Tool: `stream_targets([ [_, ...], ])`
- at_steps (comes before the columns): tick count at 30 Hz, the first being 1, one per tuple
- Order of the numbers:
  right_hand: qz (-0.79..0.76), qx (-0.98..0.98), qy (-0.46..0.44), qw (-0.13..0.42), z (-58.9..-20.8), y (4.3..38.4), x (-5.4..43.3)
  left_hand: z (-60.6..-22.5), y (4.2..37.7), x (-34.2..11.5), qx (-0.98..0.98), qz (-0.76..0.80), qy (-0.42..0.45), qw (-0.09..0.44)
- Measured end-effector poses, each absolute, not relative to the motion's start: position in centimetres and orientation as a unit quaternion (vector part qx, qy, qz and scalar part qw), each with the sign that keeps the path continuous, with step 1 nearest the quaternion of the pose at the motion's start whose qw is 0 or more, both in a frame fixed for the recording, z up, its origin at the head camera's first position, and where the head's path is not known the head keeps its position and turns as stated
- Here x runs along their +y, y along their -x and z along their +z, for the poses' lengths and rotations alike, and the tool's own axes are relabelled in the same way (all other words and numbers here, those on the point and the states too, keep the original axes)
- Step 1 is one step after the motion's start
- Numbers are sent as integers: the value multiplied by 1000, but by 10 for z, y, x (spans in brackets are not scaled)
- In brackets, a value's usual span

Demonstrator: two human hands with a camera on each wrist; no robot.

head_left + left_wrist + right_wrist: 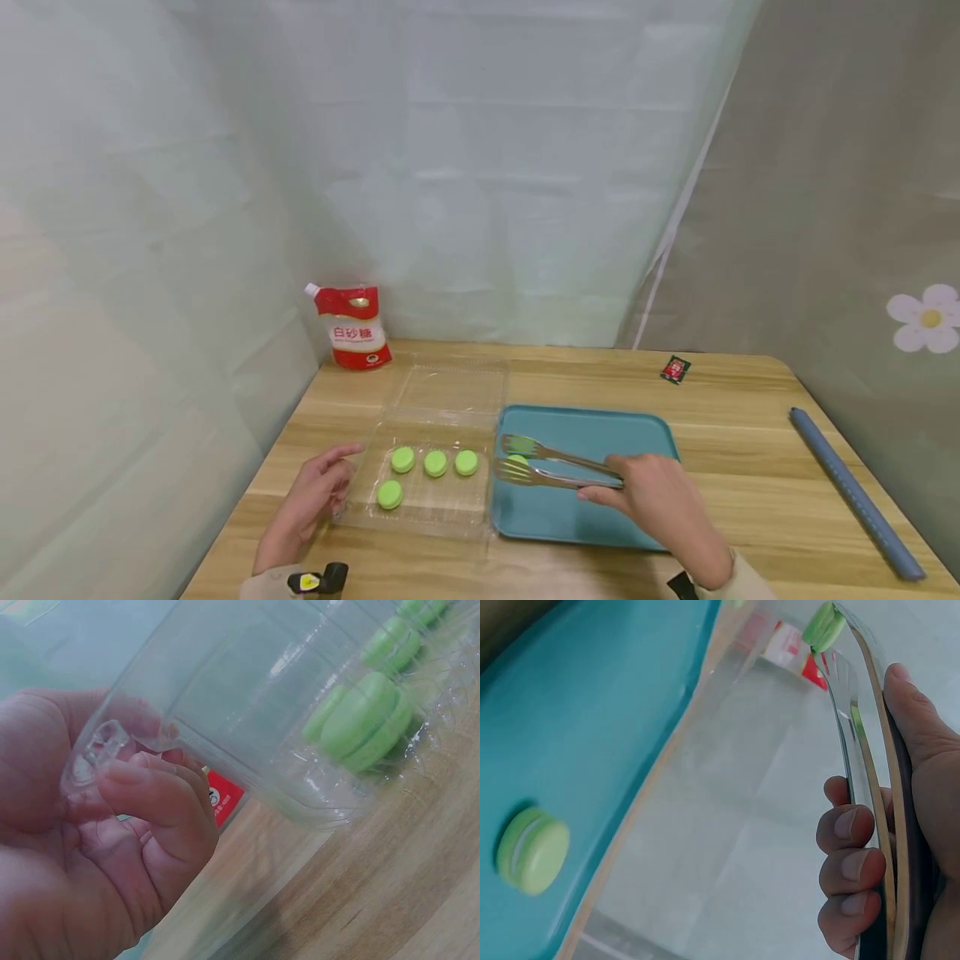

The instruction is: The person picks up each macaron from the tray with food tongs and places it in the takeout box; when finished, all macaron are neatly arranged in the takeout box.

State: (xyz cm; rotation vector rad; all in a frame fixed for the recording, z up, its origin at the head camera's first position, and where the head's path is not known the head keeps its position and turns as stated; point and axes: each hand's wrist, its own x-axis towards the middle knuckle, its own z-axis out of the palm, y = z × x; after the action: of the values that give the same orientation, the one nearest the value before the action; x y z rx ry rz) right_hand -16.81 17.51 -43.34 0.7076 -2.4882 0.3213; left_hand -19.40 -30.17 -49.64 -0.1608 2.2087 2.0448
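macaron [517, 461], light green, is pinched between the slotted tips of the metal serving tongs [555, 480], above the left side of the blue tray [600, 517]. the right hand [656, 496] grips the tongs by their arms, thumb on one side and fingers wrapped round the other. the left hand [311, 496] holds the near left edge of the clear plastic box [442, 510] with curled fingers. four more green macarons [435, 463] sit inside that box (three in a row, one nearer the person), and its lid [453, 390] is folded back behind them. another macaron lies on the tray, as the right wrist view shows. farther out, a red and white sugar pouch [352, 333] stands at the back left of the wooden table [738, 467], a small dark green and red packet [675, 369] lies at the back right, and a blue-grey rod [858, 493] runs along the right edge.
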Motion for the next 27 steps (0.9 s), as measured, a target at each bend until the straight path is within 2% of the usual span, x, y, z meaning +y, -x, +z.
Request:
stream_targets([
  [8, 120, -924, -267, 245, -429, 174, 153, -495, 194, -302, 734, 674, 50, 63],
  [17, 127, -931, -279, 198, -419, 181, 126, -494, 195, -300, 733, 676, 48, 59],
  [27, 120, -927, -308, 178, -429, 190, 99, -495, 195, -301, 734, 675, 42, 59],
])
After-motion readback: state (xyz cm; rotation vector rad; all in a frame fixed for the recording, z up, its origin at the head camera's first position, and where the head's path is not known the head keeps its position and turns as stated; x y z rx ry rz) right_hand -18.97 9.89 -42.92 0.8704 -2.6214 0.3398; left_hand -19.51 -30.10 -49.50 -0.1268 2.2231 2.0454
